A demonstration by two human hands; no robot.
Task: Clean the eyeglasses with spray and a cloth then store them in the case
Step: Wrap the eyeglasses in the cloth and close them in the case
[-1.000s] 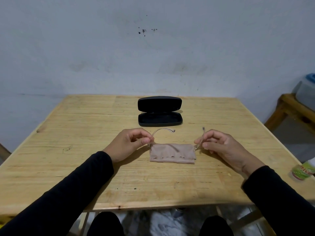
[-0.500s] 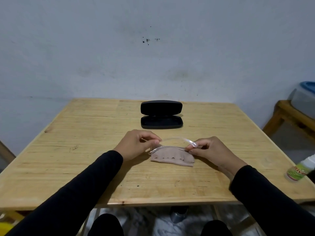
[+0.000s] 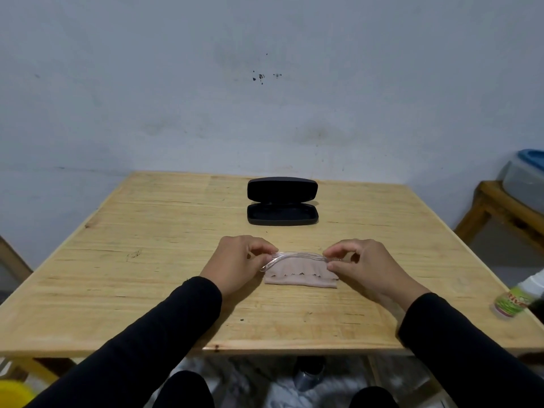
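Observation:
Clear-framed eyeglasses (image 3: 297,257) lie folded along the far edge of a beige cloth (image 3: 300,276) in the middle of the wooden table (image 3: 147,260). My left hand (image 3: 238,262) pinches the left end of the glasses and my right hand (image 3: 368,266) pinches the right end. Both temples are folded in against the frame. A black hard case (image 3: 282,201) stands open farther back, its lid upright and its tray empty. The spray bottle (image 3: 518,298), white with a green label, lies at the table's right edge.
A wooden bench (image 3: 500,207) with a grey tub and blue lid (image 3: 527,175) stands to the right. A pale wall runs behind the table. My knees show below the near table edge.
Both temples, spread open a second ago, have been folded in. My hands have drawn closer together at the ends of the glasses, over the cloth.

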